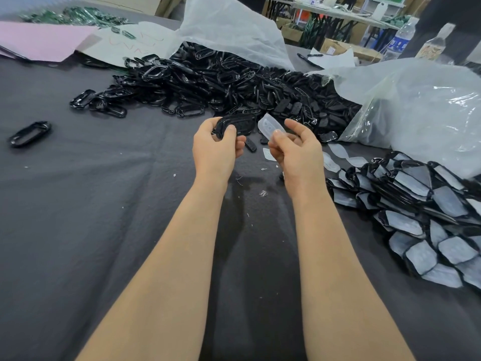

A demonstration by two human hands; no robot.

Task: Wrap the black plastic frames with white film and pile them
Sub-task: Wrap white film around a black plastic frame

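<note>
Two forearms run up from the lower edge of the frame to its middle, bare along all that shows. The left forearm [166, 269] and the right forearm [335, 256] are slim and smooth, narrowing to the wrists. The left hand [217, 149] and the right hand [296, 152], just above centre, are bare too. The nails look short and plain, though they are too small to be sure. The lower edge cuts off the upper arms.

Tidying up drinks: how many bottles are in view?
2: a blue-labelled bottle at the far right, a second bottle just right of it. More may hide behind the plastic bag.
</note>
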